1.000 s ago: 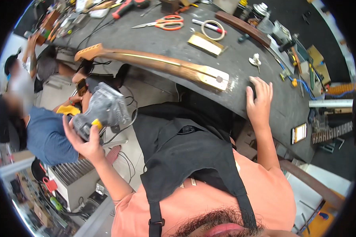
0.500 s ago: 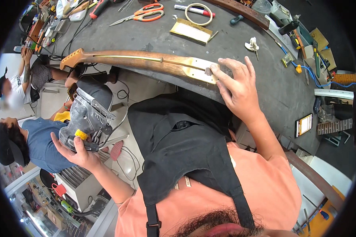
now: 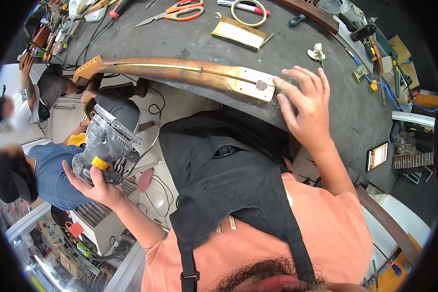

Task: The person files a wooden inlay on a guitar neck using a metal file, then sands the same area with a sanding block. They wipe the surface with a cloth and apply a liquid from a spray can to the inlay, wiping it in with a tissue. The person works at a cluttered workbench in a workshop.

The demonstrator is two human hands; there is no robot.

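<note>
My left hand [image 3: 102, 187] grips a dusty grey corded power tool [image 3: 109, 141] with a yellow label, held out beside the bench. A wooden guitar neck [image 3: 170, 68] lies along the bench's near edge, headstock to the left, with a long channel holding a brass-coloured rod. Its squared heel [image 3: 250, 92] has a pale face, small holes and a dark patch. My right hand [image 3: 306, 107] is at the heel's right end, fingers spread and curved, the index fingertip at the edge; whether it touches is hard to tell.
The grey bench [image 3: 204, 44] bears orange scissors [image 3: 175, 14], a tape ring, cables, a phone [image 3: 377, 156], another fretboard [image 3: 413, 160] and assorted tools. Two other people, one in a blue shirt [image 3: 53, 173], are low at the left. A glass-topped case [image 3: 58, 248] stands lower left.
My right hand moved left onto the neck's heel, then slightly right to its end. The power tool in my left hand swung left a little, then stayed about still.
</note>
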